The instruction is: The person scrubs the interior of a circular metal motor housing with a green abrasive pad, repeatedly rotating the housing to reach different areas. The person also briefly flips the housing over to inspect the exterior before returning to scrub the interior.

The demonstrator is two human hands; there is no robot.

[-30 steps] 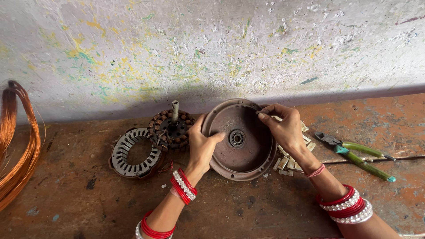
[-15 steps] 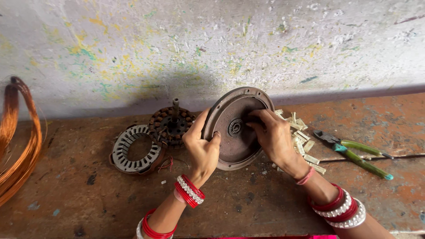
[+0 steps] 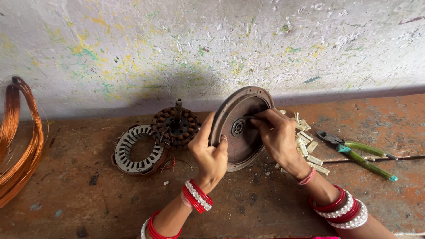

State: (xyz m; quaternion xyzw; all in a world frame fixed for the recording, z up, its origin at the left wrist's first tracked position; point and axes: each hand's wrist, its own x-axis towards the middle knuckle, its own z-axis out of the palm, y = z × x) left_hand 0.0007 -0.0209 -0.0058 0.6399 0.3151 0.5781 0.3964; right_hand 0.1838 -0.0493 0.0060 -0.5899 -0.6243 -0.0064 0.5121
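Rusty motor cover [image 3: 241, 128] tilted, left hand [image 3: 211, 152] clamping its rim (right hand [image 3: 276, 135] pinching inside).

My right hand [image 3: 279, 139] hides part of the round rusty metal cover [image 3: 241, 128]; the copper wire coil [image 3: 17, 137] runs off the left edge.

Dull, rusty metal cover [image 3: 241, 128]; glossy copper wire [image 3: 20, 146]; pliers [image 3: 361, 155] with shiny green plastic grips; rough, worn, paint-stained counter [image 3: 88, 199].

Left hand [image 3: 211, 152] gripping, right hand [image 3: 278, 135] pinching.
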